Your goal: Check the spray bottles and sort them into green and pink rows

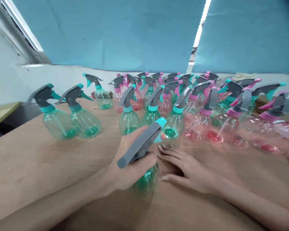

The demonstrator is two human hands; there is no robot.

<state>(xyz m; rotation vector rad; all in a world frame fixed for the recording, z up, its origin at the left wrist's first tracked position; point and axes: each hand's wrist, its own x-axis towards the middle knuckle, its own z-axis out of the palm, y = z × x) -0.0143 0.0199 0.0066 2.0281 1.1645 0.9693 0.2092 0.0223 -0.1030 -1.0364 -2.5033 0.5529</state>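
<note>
My left hand [132, 163] is wrapped round the neck of a green spray bottle [146, 181] with a grey and turquoise trigger head, hiding its collar. The bottle is near the table's front, its nozzle pointing away and to the right. Just right of it my right hand [183, 165] rests palm down on the wooden table [106, 205], fingers stretched out and holding nothing. Beyond my hands stand green spray bottles with turquoise collars, among them one bottle [174, 123] directly behind the right fingertips.
Two green spray bottles [84, 123] stand together at the left. Several pink spray bottles [214, 131] crowd the right side, with more pink and green ones behind. A blue sheet [122, 35] covers the wall at the back. A light wooden board [4, 114] juts in at far left.
</note>
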